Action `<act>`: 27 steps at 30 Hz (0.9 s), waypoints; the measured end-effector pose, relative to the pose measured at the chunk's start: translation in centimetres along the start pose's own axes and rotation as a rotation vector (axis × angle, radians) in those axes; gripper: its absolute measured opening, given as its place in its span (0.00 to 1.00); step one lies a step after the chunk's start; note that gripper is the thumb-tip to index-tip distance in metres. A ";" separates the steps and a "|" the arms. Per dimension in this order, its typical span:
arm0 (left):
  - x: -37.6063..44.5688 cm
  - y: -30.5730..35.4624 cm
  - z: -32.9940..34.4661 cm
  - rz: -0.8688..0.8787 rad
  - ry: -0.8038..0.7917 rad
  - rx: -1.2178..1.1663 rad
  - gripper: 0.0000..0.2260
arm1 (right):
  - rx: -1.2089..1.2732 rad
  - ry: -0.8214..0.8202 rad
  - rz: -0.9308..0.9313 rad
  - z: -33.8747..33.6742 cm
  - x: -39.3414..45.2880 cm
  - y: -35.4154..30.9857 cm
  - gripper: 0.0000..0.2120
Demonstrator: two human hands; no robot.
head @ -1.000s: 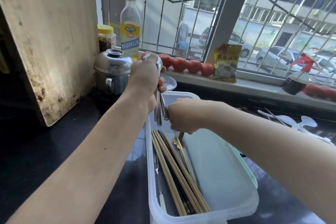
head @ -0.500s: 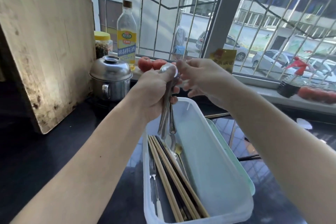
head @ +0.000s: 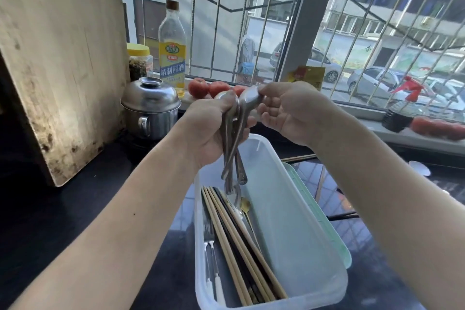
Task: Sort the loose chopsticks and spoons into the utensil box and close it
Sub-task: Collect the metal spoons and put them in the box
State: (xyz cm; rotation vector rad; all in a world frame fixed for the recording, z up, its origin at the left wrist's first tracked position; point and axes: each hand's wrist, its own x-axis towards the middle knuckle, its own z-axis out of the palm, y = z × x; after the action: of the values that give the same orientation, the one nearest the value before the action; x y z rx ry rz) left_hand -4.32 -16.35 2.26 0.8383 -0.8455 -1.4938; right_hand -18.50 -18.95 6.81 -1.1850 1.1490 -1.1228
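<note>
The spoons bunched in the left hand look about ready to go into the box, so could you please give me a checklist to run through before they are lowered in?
1. Left hand grip on the metal spoons: ok, fingers wrapped round the bunch.
2. Right hand steadying a spoon bowl at the top: ok, fingertips pinch it.
3. Handles hang above the open utensil box: ok.
4. Free room in the box: ok, chopsticks and forks lie along its left side.
5. Lid out of the way: ok, beside the box's right wall.
6. All loose chopsticks gathered: not ok, some remain on the counter.
</note>
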 end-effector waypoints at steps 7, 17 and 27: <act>1.2 0.9 -1.5 0.377 0.472 -0.117 0.09 | -0.808 -0.063 -0.297 0.1 -2.0 -0.5 0.05; 2.0 0.5 -1.8 0.342 0.461 -0.104 0.09 | -1.767 -0.433 0.004 4.1 1.9 8.0 0.15; 2.1 1.2 -2.3 0.382 0.501 -0.137 0.08 | -2.025 -0.625 -0.431 3.2 3.1 7.6 0.10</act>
State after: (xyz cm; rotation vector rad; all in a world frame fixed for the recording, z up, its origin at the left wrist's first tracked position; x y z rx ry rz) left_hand -1.88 -18.60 2.07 0.8433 -0.4862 -0.9362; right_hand -14.80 -21.37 -0.86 -3.0192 1.3339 0.7121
